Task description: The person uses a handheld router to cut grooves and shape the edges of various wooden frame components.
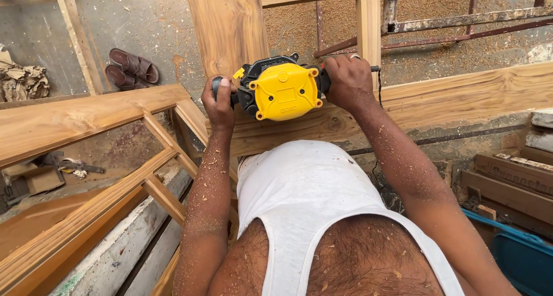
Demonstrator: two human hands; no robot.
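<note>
**Both hands on the yellow tool**

The left hand (219,103) and right hand (347,80) each close their grip on a side handle of the yellow power tool (280,90), which rests on a wide wooden plank (461,97) of the frame. Sawdust coats both forearms (and the concrete floor (138,25)). A pair of sandals (131,67) lies beyond, beside loose timber.

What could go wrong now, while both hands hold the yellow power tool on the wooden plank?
1. Left hand and right hand are bare and close to the yellow power tool; a slip on the wooden plank might hurt them.
2. The black cord hangs beside the right wrist and may snag.
3. Sawdust covers both arms; it could reach the eyes.
</note>
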